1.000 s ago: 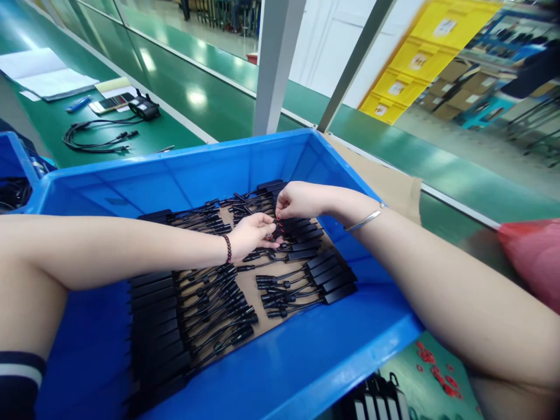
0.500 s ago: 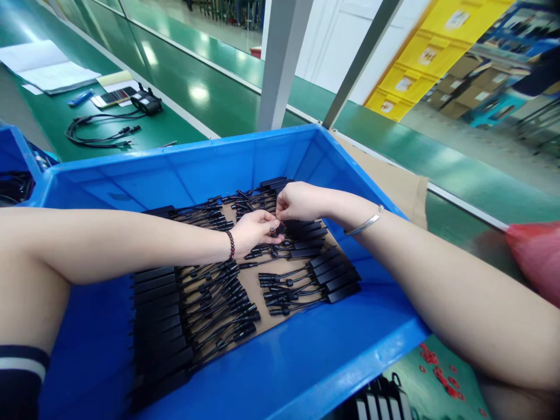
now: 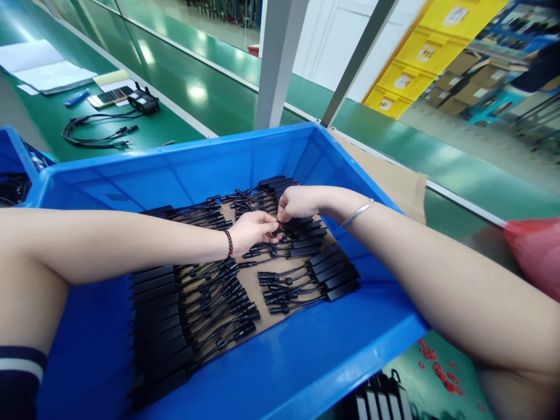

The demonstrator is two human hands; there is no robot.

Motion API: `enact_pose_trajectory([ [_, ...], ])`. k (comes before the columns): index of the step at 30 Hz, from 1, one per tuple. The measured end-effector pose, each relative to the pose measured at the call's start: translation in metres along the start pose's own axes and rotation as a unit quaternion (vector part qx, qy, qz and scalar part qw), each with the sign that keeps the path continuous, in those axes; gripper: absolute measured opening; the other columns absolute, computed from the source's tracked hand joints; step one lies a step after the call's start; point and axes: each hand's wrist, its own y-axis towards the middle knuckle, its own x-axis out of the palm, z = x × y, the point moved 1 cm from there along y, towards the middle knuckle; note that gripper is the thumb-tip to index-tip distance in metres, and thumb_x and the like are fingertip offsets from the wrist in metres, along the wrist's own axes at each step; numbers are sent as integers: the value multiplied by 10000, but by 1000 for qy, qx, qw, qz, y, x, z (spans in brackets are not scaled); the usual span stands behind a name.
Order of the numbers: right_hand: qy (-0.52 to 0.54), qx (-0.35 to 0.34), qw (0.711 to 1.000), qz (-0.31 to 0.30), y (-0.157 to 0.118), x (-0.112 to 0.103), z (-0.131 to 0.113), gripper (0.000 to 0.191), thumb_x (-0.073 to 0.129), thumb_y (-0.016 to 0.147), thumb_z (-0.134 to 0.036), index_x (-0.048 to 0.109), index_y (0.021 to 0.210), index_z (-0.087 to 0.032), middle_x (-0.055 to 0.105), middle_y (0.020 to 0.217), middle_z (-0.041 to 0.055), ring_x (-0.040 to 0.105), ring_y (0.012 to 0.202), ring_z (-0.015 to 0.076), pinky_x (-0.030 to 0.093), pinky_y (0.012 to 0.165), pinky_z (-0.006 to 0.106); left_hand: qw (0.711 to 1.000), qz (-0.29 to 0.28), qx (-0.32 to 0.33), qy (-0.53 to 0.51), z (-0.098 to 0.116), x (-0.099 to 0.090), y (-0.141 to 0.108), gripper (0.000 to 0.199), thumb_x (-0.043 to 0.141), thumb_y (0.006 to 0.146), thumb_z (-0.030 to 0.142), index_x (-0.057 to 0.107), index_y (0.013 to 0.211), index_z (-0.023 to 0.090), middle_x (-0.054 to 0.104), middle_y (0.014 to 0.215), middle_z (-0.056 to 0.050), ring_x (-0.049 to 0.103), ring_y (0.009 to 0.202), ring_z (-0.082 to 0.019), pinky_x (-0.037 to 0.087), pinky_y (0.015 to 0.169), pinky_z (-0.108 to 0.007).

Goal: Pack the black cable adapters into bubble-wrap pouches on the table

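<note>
Inside the blue bin (image 3: 175, 166), my left hand (image 3: 250, 233) pinches a black cable connector (image 3: 275, 234) with a bit of red on it. Close against those fingertips, my right hand (image 3: 298, 202) is closed in a pinch; what it grips is too small to make out. Beneath both hands lie rows of black cables with flat black box-shaped ends. One row (image 3: 161, 326) fills the bin's left side, and another (image 3: 335, 273) lies on the right. Brown cardboard (image 3: 254, 287) shows between the rows.
Small red rings (image 3: 444, 376) are scattered on the green bench at lower right, beside several black-and-grey parts (image 3: 380, 402). A phone (image 3: 114, 96), a coiled cable (image 3: 79, 133) and papers (image 3: 46, 67) lie at upper left. A grey post (image 3: 280, 64) rises behind the bin.
My right wrist has shifted slightly, its bracelet moving a little left and up. More red shows between my fingertips. My left hand keeps its pinch almost in place.
</note>
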Motion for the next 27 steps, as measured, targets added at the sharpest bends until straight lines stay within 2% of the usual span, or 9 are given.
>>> enact_pose_trajectory([
  [4, 39, 18, 998, 49, -2, -8, 12, 217, 615, 683, -293, 697, 822, -148, 672, 776, 29, 572, 731, 164, 397, 590, 235, 1000, -12, 19, -8, -2, -3, 4, 109, 542, 802, 33, 539, 884, 105, 611, 743, -26, 650, 633, -126, 547, 649, -297],
  [7, 70, 42, 993, 84, -7, -16, 16, 193, 611, 699, -278, 693, 820, -152, 677, 809, 28, 573, 749, 162, 402, 608, 235, 1000, -10, 23, -12, -2, -4, 6, 16, 554, 814, 83, 542, 820, 92, 598, 741, -31, 656, 646, -132, 549, 668, -298],
  [12, 84, 47, 991, 90, -13, -20, 14, 189, 618, 702, -287, 683, 819, -154, 668, 824, 33, 564, 744, 157, 387, 607, 232, 1000, 8, -5, -24, 2, -1, 4, 89, 510, 815, 38, 503, 745, 92, 594, 729, -37, 656, 642, -128, 546, 727, -312],
  [15, 78, 57, 991, 95, -14, -21, 13, 199, 615, 717, -320, 672, 816, -157, 651, 813, 34, 546, 728, 151, 376, 600, 234, 997, 9, -9, -70, 5, 0, 1, 98, 475, 820, 35, 490, 752, 104, 596, 745, -42, 644, 653, -121, 546, 755, -344],
  [17, 80, 66, 989, 102, -15, -21, 12, 212, 593, 739, -348, 660, 813, -162, 630, 788, 32, 526, 699, 143, 368, 587, 241, 994, -4, -4, -107, 7, 0, 0, 64, 459, 845, 95, 501, 800, 114, 590, 743, -41, 637, 673, -128, 546, 761, -375],
  [19, 84, 69, 988, 110, -16, -22, 12, 229, 567, 759, -381, 646, 801, -170, 604, 755, 27, 502, 661, 136, 359, 571, 250, 992, -20, -5, -122, 8, -1, 0, 138, 449, 881, 242, 512, 859, 121, 581, 726, -44, 635, 687, -146, 546, 751, -386],
  [22, 93, 59, 987, 115, -17, -22, 14, 249, 550, 772, -415, 631, 780, -180, 579, 736, 21, 483, 641, 133, 361, 572, 260, 996, -54, -5, -69, 13, -3, 3, 276, 498, 855, 402, 505, 912, 132, 578, 721, -42, 636, 690, -155, 541, 736, -372],
  [25, 101, 47, 988, 109, -14, -22, 18, 262, 546, 777, -438, 627, 776, -190, 562, 711, 19, 489, 638, 138, 373, 591, 267, 992, -114, -6, 57, 22, -6, 9, 316, 682, 731, 283, 498, 945, 141, 591, 768, -31, 627, 711, -136, 532, 740, -368],
  [27, 105, 39, 988, 102, -12, -21, 22, 260, 548, 776, -443, 624, 767, -194, 546, 681, 16, 492, 629, 140, 379, 595, 271, 974, -156, -2, 167, 28, -10, 15, 399, 740, 637, 173, 519, 967, 134, 609, 821, -38, 607, 702, -117, 524, 720, -338],
])
